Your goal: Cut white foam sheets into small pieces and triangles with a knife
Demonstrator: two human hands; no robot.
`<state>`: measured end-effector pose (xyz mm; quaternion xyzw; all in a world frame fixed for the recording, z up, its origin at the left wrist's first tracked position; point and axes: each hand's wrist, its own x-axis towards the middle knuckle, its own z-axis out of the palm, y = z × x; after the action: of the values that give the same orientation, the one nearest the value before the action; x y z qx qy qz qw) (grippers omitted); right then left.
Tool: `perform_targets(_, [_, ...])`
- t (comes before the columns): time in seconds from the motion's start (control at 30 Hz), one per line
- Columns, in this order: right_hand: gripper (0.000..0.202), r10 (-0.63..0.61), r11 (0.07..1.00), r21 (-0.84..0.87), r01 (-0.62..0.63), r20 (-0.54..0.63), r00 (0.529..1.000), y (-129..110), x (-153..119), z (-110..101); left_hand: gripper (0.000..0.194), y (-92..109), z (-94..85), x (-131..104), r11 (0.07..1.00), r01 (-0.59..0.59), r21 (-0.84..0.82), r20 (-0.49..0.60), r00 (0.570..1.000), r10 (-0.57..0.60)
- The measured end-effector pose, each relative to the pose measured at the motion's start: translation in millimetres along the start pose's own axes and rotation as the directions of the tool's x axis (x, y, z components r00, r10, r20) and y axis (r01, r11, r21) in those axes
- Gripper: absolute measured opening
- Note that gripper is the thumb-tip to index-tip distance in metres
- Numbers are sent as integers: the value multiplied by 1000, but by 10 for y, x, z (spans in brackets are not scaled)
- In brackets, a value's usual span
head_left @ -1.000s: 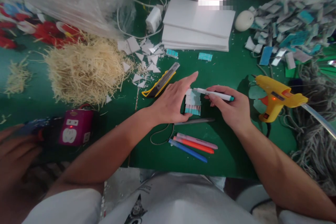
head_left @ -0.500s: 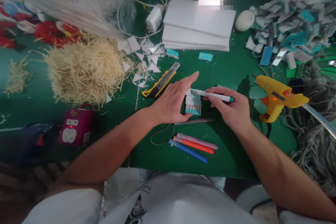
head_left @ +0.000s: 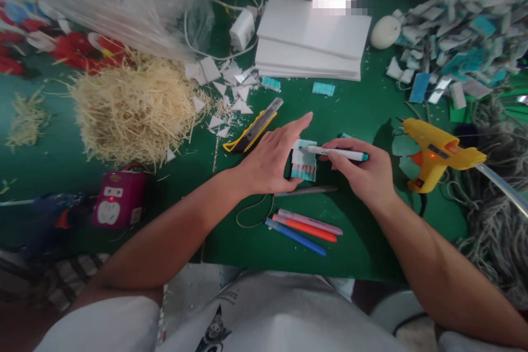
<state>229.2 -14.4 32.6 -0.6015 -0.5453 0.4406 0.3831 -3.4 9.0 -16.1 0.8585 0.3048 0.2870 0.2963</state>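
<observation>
Small, light-looking panel under the left hand, slim marker at its right edge

A small rectangular panel of white and teal strips (head_left: 304, 158) lies on the green surface (head_left: 363, 242), just beyond the row of pens. It looks thin, light and fairly stiff, probably foam or card, so it would likely slide easily and could dent or snap if pressed hard. The side edges seem the best place to take hold, leaving the top face untouched. The left hand (head_left: 268, 162) is spread along its left side, thumb at the near end; whether that grip pinches or only braces, I cannot tell.

The right hand's grip (head_left: 368, 168) is closed around a slim white marker with a teal end (head_left: 342, 153), its tip over the panel's far part. The smooth barrel looks light and rigid, perhaps slightly slippery.

Left of the panel, a yellow-and-black utility knife (head_left: 253, 127) lies close beside the left hand, its blade end pointing far. Well to the right stands a yellow hot-glue gun (head_left: 433, 148), nozzle facing left, a hazard for a wide sweep. The easiest room for moving appears to be on the far side, toward a small teal strip (head_left: 324, 89); on the near side a dark slim rod (head_left: 307, 191) and pink, orange and blue pens (head_left: 303, 232) crowd the way.
</observation>
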Motion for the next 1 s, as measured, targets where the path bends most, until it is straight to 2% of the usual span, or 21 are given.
perform_targets(0.13, [9,6,1000,-27,-5,36,999,9,4,-15,116,-5,5,-3,1000,1,3,2,1000,-1])
perform_targets(0.27, [11,-13,999,-29,13,9,1000,19,4,-21,116,-3,7,-6,1000,13,4,1,1000,-13])
perform_targets(0.4, [9,6,998,-60,-1,91,996,-13,0,-28,116,-3,6,-3,1000,16,-1,12,1000,-16])
perform_targets(0.5, [10,-1,999,-52,4,57,998,-32,-3,-35,117,-6,7,-1,1000,7,-6,7,1000,-7])
perform_targets(0.6, [9,4,998,-65,2,93,996,-36,-4,-41,120,-6,5,-4,1000,4,2,8,1000,-4])
perform_targets(0.73, [10,-19,997,-70,24,64,998,-39,-3,-45,118,3,0,-7,1000,0,11,-2,1000,0])
perform_targets(0.83, [10,11,998,-70,-4,104,995,-41,-1,-45,119,7,-2,-3,1000,-6,17,-5,1000,7])
perform_targets(1.0, [11,-6,998,-61,11,77,997,-35,0,-47,119,7,-6,2,1000,7,27,4,1000,-7])
